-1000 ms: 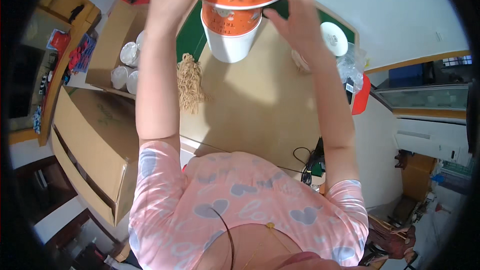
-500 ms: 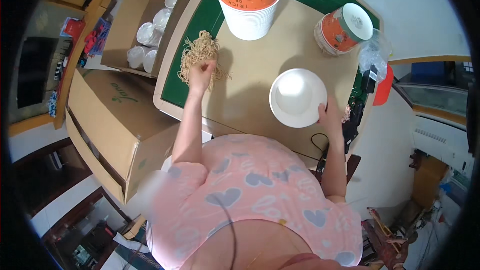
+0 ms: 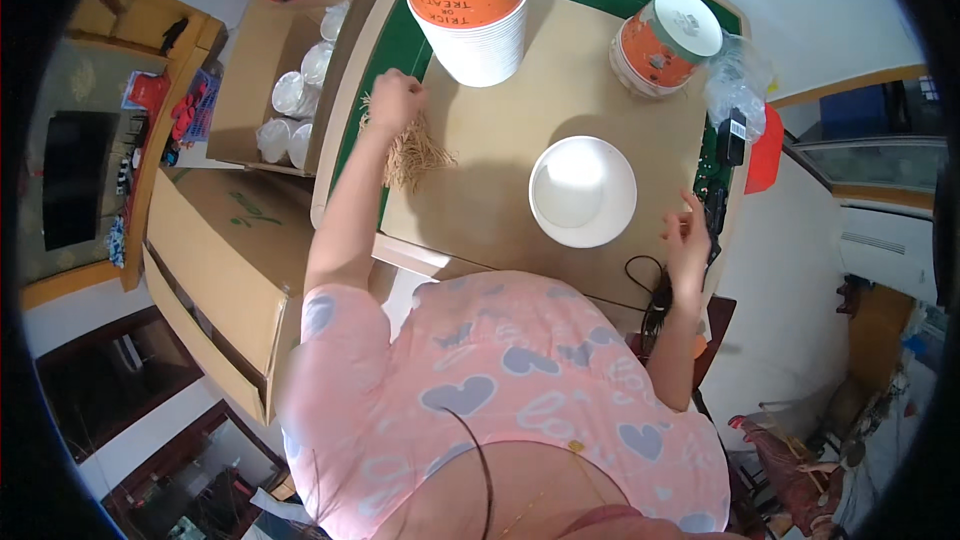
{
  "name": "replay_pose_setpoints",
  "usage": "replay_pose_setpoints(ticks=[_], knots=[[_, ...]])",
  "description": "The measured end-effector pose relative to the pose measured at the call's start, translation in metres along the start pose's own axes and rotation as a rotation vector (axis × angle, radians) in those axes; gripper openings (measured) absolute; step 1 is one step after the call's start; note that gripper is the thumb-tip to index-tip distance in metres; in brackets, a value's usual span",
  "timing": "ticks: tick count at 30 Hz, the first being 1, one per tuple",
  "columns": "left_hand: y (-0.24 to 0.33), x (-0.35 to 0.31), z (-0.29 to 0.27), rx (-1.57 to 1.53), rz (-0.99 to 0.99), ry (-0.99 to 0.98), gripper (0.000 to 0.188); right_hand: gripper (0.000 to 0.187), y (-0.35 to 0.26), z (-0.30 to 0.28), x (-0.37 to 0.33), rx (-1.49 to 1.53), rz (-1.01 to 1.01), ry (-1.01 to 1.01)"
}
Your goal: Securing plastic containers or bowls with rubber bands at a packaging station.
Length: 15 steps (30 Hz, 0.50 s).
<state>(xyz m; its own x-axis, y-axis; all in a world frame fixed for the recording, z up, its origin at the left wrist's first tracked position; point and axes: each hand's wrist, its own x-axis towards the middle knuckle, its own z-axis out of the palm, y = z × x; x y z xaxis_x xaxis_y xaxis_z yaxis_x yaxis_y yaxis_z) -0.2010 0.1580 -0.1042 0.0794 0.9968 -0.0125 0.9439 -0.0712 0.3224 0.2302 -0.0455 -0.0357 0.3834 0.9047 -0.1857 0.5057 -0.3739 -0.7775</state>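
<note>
A white paper bucket stands on the table with its mouth up and its pale inside showing. To its right my right hand is apart from it, holding nothing, fingers spread and slightly curled. On the table's left side lies a loose heap of thin tan cords. My left hand is at the heap's far end, its fingers closed on some of the cords; the fingertips are partly hidden.
Behind stands a tall stack of orange-printed white buckets. Upside-down buckets sit at the far right, near clear plastic bags. Black cables hang at the right edge. Cardboard boxes stand left, one with plastic-wrapped items.
My right hand has let go of the bucket and moved right. My left hand has moved to the far end of the cords, which now lie straighter.
</note>
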Motion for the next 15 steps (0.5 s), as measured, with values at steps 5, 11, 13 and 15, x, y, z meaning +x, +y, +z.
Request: replay_pose_setpoints(ticks=[5, 11, 13, 15], knots=[[0.035, -0.021, -0.143, -0.957, -0.166, 0.267, 0.013, 0.031, 0.008, -0.04, -0.009, -0.098, -0.164, 0.044], [0.089, -0.095, -0.202, -0.798, -0.054, 0.5, 0.015, 0.019, -0.02, -0.012, -0.041, 0.154, -0.322, -0.082], [0.119, -0.122, -0.166, -0.718, -0.034, 0.223, 0.01, 0.021, -0.048, 0.006, -0.056, 0.253, -0.477, -0.103], [0.137, -0.156, -0.113, -0.89, 0.071, -0.133, 0.007, 0.033, -0.069, 0.026, -0.066, 0.382, -0.588, -0.234]])
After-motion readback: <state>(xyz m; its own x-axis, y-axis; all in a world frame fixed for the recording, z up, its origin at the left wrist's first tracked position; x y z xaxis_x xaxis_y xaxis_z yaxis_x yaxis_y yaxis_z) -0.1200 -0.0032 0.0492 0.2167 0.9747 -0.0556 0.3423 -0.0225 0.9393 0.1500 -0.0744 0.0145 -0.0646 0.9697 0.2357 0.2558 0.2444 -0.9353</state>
